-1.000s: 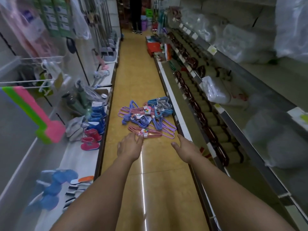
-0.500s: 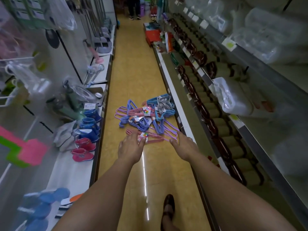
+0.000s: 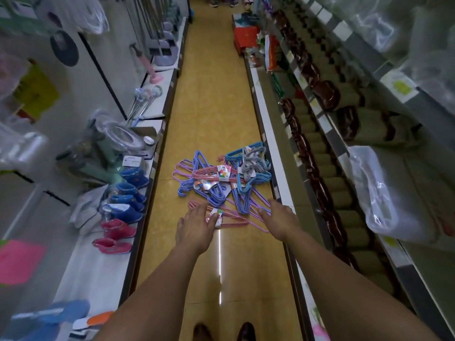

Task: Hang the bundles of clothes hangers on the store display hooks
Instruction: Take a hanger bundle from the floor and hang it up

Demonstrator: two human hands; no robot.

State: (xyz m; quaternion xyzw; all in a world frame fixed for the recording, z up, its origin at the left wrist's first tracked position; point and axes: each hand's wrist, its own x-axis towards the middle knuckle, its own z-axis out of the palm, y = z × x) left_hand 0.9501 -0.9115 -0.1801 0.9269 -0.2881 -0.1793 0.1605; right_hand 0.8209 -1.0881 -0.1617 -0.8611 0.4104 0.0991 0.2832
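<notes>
A heap of bundled clothes hangers (image 3: pixel 222 179) in pink, purple, blue and grey lies on the yellow aisle floor. Nearest to me is a pink bundle (image 3: pixel 231 219) with a white label. My left hand (image 3: pixel 197 226) rests on its left end, fingers spread over the label. My right hand (image 3: pixel 280 219) touches the purple hangers at the pile's right edge, fingers spread. Neither hand has closed around a bundle. No display hooks are clearly visible.
Low white shelf on the left carries blue boots (image 3: pixel 128 193) and pink boots (image 3: pixel 115 232). Right shelving (image 3: pixel 320 168) holds brown rolls and a plastic bag (image 3: pixel 384 193). Red box (image 3: pixel 245 36) stands farther down the aisle. My feet (image 3: pixel 221 332) show at the bottom.
I have stepped closer and lowered both hands. They went from hovering short of the pile to touching the nearest pink and purple hangers.
</notes>
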